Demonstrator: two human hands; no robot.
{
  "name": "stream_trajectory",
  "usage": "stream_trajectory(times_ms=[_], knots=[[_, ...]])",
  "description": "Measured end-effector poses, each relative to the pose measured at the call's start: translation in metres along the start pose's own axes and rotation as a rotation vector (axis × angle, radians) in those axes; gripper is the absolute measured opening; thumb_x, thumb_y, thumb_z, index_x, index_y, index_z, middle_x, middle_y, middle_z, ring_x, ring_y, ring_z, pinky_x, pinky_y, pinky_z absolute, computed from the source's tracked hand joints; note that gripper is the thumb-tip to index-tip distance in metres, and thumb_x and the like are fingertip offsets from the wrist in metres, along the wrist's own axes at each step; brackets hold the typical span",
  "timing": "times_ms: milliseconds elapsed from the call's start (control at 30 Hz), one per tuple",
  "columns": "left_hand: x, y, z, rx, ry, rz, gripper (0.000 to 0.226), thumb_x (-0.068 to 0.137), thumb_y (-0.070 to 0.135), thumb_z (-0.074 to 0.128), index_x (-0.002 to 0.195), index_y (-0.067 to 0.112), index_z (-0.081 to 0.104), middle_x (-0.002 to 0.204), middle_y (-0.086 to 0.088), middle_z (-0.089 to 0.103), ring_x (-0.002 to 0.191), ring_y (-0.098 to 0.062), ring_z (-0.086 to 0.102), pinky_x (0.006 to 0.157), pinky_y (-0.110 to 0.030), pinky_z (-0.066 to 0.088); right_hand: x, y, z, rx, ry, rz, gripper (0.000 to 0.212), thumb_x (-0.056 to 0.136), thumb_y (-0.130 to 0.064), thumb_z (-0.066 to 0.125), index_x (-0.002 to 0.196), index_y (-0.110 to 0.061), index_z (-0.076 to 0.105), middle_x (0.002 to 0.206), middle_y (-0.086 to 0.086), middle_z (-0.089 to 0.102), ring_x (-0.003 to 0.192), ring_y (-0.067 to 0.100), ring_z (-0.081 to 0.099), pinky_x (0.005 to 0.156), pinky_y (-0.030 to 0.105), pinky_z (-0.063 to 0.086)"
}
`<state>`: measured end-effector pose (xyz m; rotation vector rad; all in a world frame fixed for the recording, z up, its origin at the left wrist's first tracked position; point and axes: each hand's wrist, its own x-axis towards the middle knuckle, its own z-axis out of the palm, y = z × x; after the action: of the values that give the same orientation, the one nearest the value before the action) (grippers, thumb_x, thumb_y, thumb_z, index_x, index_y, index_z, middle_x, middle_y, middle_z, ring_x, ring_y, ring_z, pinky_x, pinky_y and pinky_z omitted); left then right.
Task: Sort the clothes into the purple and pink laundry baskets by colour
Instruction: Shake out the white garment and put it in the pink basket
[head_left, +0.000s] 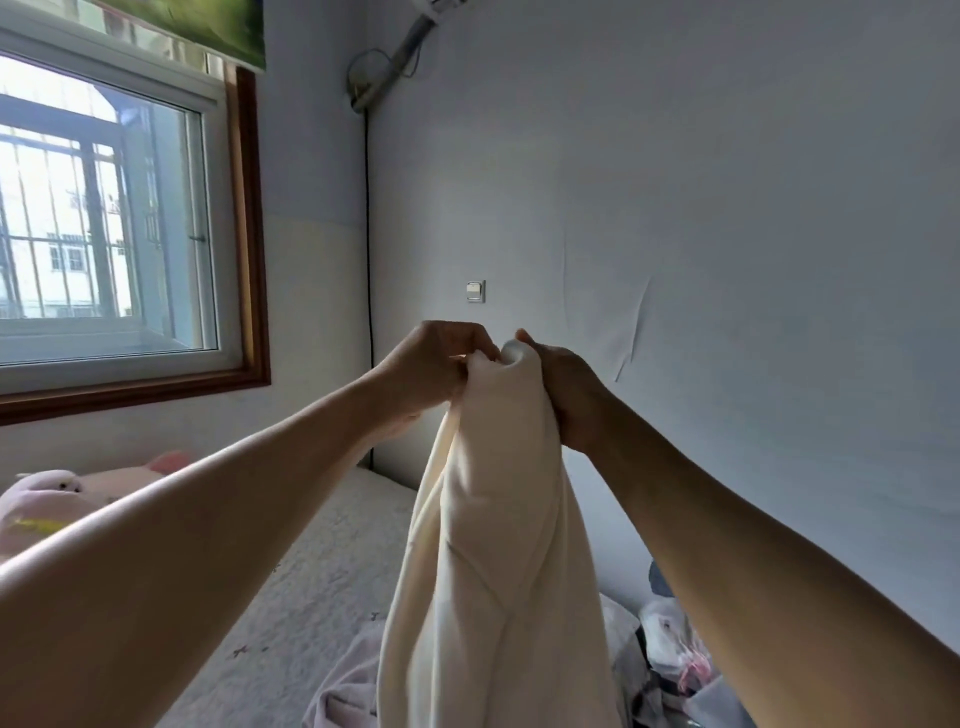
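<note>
Just above the fingers (467, 338), a wall switch (475, 291). Far left of them, a wood-framed window (104, 208). Lower left, a pink plush toy (47, 499) on a white bedspread (322, 571). Left, up the corner, a black cable (368, 234).

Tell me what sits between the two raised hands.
In the head view, the bunched top edge of the cream garment sits between the left hand and right hand; both grip it.

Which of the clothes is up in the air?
The cream cloth garment, pinched by both hands; the pale pink garment and the crumpled clothes pile lie on the bed.
</note>
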<state>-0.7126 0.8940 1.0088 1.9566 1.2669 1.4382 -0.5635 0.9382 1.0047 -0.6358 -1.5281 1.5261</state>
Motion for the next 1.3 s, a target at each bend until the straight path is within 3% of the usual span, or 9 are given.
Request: stream_trajectory(times_ms=[200,333,467,567,733,833,933,1133,1300], knots=[[0.002,0.002,0.009,0.055,0.241,0.052,0.041,0.077,-0.018,0.053,0.059,0.018,0.06,0.058,0.008,0.059,0.058,-0.008,0.051,0.056,-0.018,0.041,0.001,0.011,0.01,0.086,0.013,-0.034,0.032,0.098,-0.011,0.04,0.066,-0.013,0.046,0.047,-0.003,0.05,0.04,0.005,0.049,0.044,0.016,0.041],[-0.009,-0.008,0.009,0.178,0.388,-0.22,0.016,0.084,0.025,0.068,0.074,0.017,0.057,0.059,0.007,0.056,0.051,-0.007,0.052,0.055,-0.022,0.039,0.01,0.019,0.013,-0.135,0.357,-0.085,0.034,0.1,-0.025,0.042,0.072,-0.011,0.054,0.07,0.006,0.056,0.066,0.02,0.058,0.068,0.03,0.047],[-0.043,-0.024,0.017,-0.38,-0.086,-0.437,0.058,0.075,0.072,0.047,0.091,0.02,0.065,0.082,0.002,0.072,0.078,-0.012,0.069,0.081,-0.033,0.056,0.016,0.011,0.012,-0.104,0.654,-0.104,0.033,0.1,-0.031,0.041,0.089,-0.004,0.057,0.078,0.008,0.059,0.074,0.024,0.058,0.072,0.029,0.043],[-0.051,-0.032,0.036,-0.308,-0.15,-0.337,0.062,0.053,0.043,0.083,0.106,0.015,0.065,0.097,-0.004,0.072,0.092,-0.02,0.068,0.084,-0.034,0.057,0.02,0.008,0.015,-0.028,0.75,-0.118,0.033,0.1,-0.029,0.043,0.079,-0.005,0.052,0.072,0.004,0.054,0.071,0.021,0.054,0.063,0.025,0.044],[-0.038,-0.034,0.043,-0.5,0.177,-0.469,0.021,0.072,-0.001,0.073,0.089,0.009,0.067,0.078,-0.007,0.071,0.072,-0.021,0.068,0.069,-0.031,0.059,0.007,0.017,0.001,0.095,0.357,-0.205,0.027,0.092,-0.03,0.059,0.08,-0.007,0.063,0.077,0.006,0.065,0.073,0.018,0.062,0.067,0.026,0.051],[-0.031,-0.035,0.038,-0.594,0.196,-0.517,0.021,0.08,0.003,0.068,0.101,0.005,0.067,0.081,-0.008,0.071,0.07,-0.02,0.068,0.066,-0.029,0.058,-0.019,0.037,-0.026,-0.367,0.014,0.046,0.05,0.074,-0.046,0.074,0.11,-0.013,0.064,0.104,0.006,0.07,0.098,0.019,0.067,0.088,0.036,0.053],[-0.024,-0.032,0.038,-0.637,0.148,-0.554,0.026,0.082,0.013,0.067,0.107,0.005,0.066,0.089,-0.011,0.07,0.077,-0.024,0.067,0.069,-0.031,0.056,-0.039,0.06,-0.04,-0.486,-0.156,0.248,0.032,0.077,-0.025,0.075,0.105,-0.019,0.061,0.107,0.004,0.068,0.101,0.021,0.065,0.09,0.037,0.053],[-0.022,-0.049,0.056,-0.512,0.195,-0.472,0.035,0.08,0.043,0.07,0.096,0.012,0.07,0.09,-0.009,0.073,0.082,-0.021,0.07,0.077,-0.033,0.057,-0.032,0.074,-0.051,-0.378,0.177,0.14,0.061,0.067,-0.033,0.084,0.116,-0.005,0.062,0.108,0.008,0.07,0.096,0.021,0.068,0.088,0.037,0.054],[-0.056,-0.096,0.071,-0.301,-0.018,-0.584,0.096,0.036,0.08,0.075,0.105,0.014,0.07,0.1,-0.007,0.074,0.092,-0.02,0.07,0.089,-0.037,0.055,-0.03,0.068,-0.056,-0.15,0.416,0.083,0.056,0.072,-0.03,0.08,0.117,-0.002,0.062,0.108,0.013,0.07,0.097,0.026,0.067,0.095,0.042,0.051]])
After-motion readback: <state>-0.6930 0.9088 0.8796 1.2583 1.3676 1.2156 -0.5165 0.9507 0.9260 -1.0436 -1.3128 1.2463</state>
